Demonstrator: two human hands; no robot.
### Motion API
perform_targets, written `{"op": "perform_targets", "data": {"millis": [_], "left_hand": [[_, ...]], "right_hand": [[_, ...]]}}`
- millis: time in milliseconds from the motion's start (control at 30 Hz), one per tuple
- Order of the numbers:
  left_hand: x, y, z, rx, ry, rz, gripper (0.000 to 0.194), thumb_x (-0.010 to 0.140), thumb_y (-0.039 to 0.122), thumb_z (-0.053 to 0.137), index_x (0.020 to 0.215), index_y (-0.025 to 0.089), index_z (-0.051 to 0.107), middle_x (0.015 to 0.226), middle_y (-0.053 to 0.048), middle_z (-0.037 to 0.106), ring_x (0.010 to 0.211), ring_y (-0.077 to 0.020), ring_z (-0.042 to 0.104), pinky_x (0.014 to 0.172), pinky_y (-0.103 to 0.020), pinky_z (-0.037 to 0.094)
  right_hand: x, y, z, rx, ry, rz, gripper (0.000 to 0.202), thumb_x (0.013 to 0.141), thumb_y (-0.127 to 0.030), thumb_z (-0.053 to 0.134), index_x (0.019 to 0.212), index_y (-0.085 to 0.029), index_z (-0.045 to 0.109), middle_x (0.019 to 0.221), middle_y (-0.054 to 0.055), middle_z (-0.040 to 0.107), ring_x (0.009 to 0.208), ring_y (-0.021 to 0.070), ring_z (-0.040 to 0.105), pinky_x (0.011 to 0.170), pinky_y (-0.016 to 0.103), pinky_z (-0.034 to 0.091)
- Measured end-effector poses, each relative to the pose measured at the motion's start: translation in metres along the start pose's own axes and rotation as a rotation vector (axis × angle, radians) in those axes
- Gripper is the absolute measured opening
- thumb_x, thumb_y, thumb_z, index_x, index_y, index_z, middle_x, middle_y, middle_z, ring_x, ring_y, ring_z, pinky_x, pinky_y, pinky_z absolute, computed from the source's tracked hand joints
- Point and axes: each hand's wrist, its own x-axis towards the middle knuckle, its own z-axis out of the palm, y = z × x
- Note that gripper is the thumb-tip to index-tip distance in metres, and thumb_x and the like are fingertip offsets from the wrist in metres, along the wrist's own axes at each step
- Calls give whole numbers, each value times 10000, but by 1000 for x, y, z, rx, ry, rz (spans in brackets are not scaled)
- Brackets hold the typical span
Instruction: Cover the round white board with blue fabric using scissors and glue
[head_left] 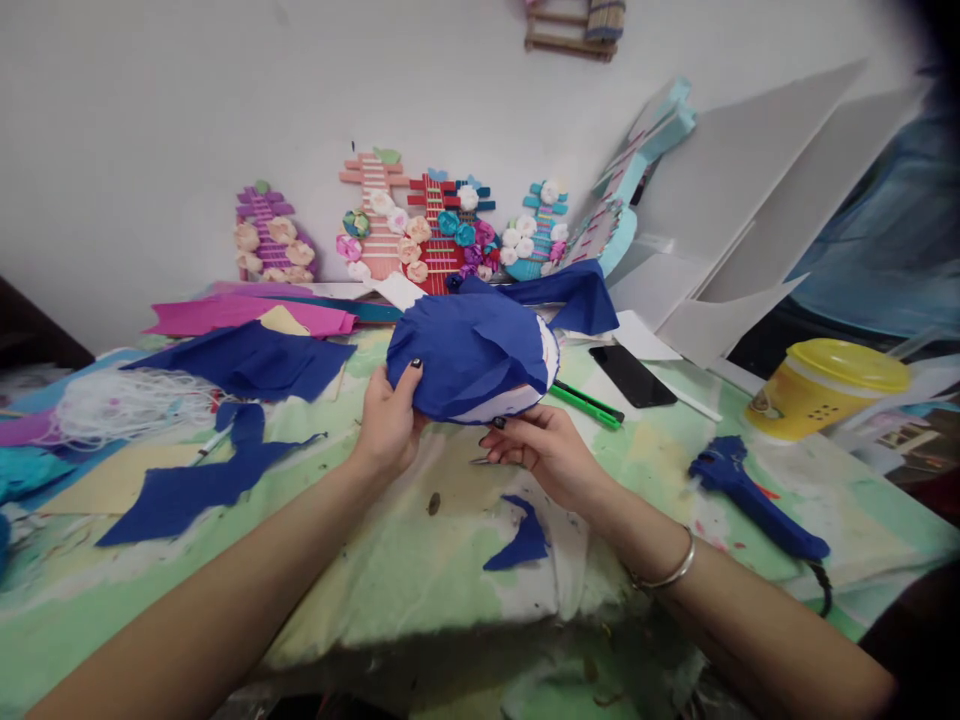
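A rounded piece covered in blue paper [469,345] is raised above the table, white showing along its lower right edge. My left hand [391,415] grips its left edge, thumb on top. My right hand [551,450] is closed below the lower right edge, its fingertips at the rim. A thin tool with a pointed metal tip [480,461] pokes out from those fingers; the rest of it is hidden. On the table beneath lies a curved blue paper scrap [521,535]. Just right of the piece is a green utility knife [589,402].
A blue glue gun [757,500], a black phone [632,376] and a yellow-lidded tub [825,390] are on the right. Blue offcuts [202,480] and white cord [135,405] lie left. Decorated guitar shapes [439,230] lean against the wall behind, beside white boards [750,200].
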Motion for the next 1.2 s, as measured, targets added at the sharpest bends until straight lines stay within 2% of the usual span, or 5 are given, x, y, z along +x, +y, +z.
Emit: {"op": "perform_targets", "data": {"millis": [367, 633, 800, 967, 1200], "left_hand": [[-3, 1, 2, 21, -71, 62, 229, 767, 221, 661, 948, 215, 520, 1041, -49, 670, 858, -167, 675, 727, -284, 588], [8, 2, -4, 53, 24, 55, 182, 770, 200, 649, 913, 217, 539, 938, -24, 683, 784, -142, 676, 707, -274, 591], [18, 4, -9, -4, 85, 26, 157, 773, 148, 628, 896, 202, 546, 846, 11, 680, 664, -89, 653, 700, -245, 585], [21, 9, -10, -49, 93, -43, 112, 783, 104, 591, 842, 183, 538, 715, 43, 661, 536, -64, 615, 595, -203, 579], [24, 14, -13, -65, 87, -156, 75, 800, 77, 529, 786, 144, 560, 593, 33, 635, 431, -74, 579, 434, -163, 533]], "right_hand": [[0, 0, -9, 34, 27, 54, 212, 708, -325, 635, 670, -122, 684, 608, 82, 692, 496, 135, 617, 490, 241, 477], [4, 2, -20, -293, 380, -177, 269, 803, -340, 484, 645, -153, 595, 559, 51, 633, 431, 126, 559, 408, 234, 395], [-1, 0, -24, -768, 519, -630, 244, 796, -188, 436, 963, -170, 613, 966, 100, 655, 878, 203, 621, 741, 353, 511], [-1, 5, -27, -1243, 241, -811, 590, 775, -119, 431, 1363, -157, 394, 1444, 146, 357, 1353, 255, 292, 1099, 484, 288], [15, 1, -41, -659, 374, -510, 542, 805, -265, 530, 1329, -168, 431, 1381, 145, 465, 1171, 268, 536, 1009, 468, 414]]}}
